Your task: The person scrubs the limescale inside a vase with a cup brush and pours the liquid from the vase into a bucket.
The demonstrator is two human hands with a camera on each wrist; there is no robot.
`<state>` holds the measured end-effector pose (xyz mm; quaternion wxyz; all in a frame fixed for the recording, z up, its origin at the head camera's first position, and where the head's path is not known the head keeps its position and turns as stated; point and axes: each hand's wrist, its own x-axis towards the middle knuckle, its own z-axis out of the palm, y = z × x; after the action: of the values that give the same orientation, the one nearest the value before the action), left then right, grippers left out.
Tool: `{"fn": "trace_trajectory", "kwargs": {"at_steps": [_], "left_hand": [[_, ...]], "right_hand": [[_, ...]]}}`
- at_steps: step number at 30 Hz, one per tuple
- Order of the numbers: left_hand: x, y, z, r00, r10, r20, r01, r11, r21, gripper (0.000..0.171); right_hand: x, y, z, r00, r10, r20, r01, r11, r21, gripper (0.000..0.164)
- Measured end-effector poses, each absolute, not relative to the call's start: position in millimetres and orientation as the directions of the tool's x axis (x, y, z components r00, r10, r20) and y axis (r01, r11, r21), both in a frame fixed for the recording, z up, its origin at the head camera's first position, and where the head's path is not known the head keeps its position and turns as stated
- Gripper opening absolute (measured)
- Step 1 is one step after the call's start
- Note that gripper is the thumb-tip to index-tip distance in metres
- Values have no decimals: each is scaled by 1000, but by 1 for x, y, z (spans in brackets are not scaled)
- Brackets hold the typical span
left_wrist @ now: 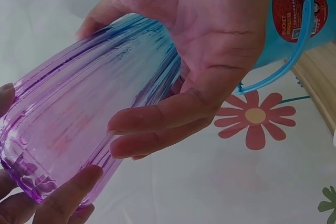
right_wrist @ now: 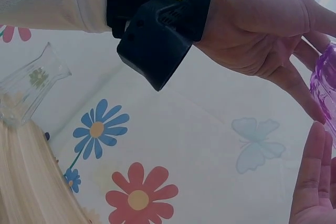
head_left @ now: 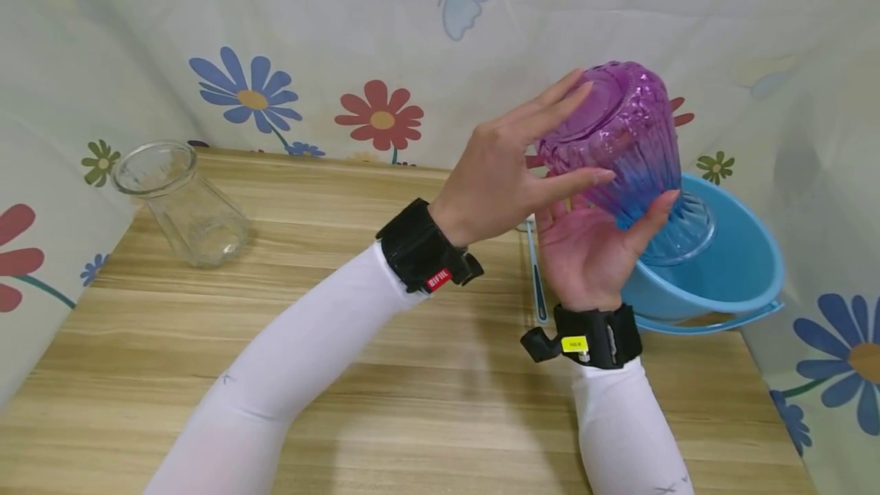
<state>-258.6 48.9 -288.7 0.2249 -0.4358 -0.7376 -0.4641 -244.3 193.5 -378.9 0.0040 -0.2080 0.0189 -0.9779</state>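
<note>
A ribbed glass vase (head_left: 639,136), purple at its base and fading to blue at the flared mouth, is held tilted with the mouth downward over the blue bucket (head_left: 771,250). My left hand (head_left: 488,174) grips the base end, thumb on the near side and fingers over the bottom. Nearer the mouth, my right hand (head_left: 587,250) supports the vase from below, its thumb across the blue part. The left wrist view shows the right hand (left_wrist: 210,51) wrapped about the narrowing neck. In the right wrist view only a purple edge of the vase (right_wrist: 325,82) shows.
A clear glass vase (head_left: 206,228) stands at the table's left back. A slim tool with a blue handle (head_left: 535,273) lies beside the bucket, its far end partly hidden by my hands. Flower-printed cloth (head_left: 330,21) hangs behind the wooden table (head_left: 412,403).
</note>
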Motion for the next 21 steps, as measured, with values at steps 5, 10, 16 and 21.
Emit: {"fn": "trace_trajectory", "kwargs": {"at_steps": [5, 10, 16, 21], "left_hand": [[-253, 42, -289, -571, 398, 718, 811, 138, 568, 76], [-238, 32, -284, -616, 348, 706, 762, 35, 647, 76], [-233, 20, -289, -645, 324, 693, 721, -46, 692, 85], [-235, 9, -299, -651, 344, 676, 700, -71, 710, 90]], "right_hand": [[-245, 191, -379, -901, -12, 433, -25, -997, -79, 90], [-245, 189, -380, -885, -9, 465, -63, -988, -139, 98], [-244, 189, -382, -883, 6, 469, -139, -958, -250, 95], [-247, 186, -381, -865, 2, 502, -218, -902, -373, 92]]}}
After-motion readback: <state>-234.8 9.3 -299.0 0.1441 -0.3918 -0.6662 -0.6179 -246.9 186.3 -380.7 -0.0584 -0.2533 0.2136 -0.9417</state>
